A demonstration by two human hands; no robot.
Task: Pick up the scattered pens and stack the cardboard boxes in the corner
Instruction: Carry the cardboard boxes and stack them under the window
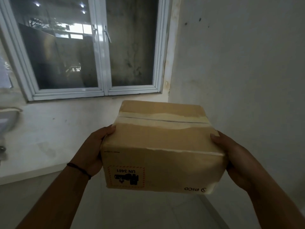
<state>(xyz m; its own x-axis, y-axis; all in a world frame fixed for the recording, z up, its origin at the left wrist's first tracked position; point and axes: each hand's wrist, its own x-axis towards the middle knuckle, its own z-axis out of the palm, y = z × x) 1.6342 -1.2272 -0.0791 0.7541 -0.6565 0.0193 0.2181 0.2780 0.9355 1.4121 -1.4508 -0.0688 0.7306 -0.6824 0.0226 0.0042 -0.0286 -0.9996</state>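
Both hands clamp one taped cardboard box [162, 146] mid-air: left hand [92, 151] and right hand [234, 159] fingers press its sides. Behind it a white-framed window [99, 47], the wall corner [170, 90] and a sink edge [8, 118] at far left.

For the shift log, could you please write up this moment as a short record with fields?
held item: cardboard box, taped shut along the top seam
left hand: left hand gripping the box's left side
right hand: right hand gripping the box's right side
box markings: UN 3481 label and PICO print, both upside down to the camera
box support: carried in the air, touching nothing but the hands
surroundings: window ahead, room corner to its right
pens: none in view
other boxes: none in view
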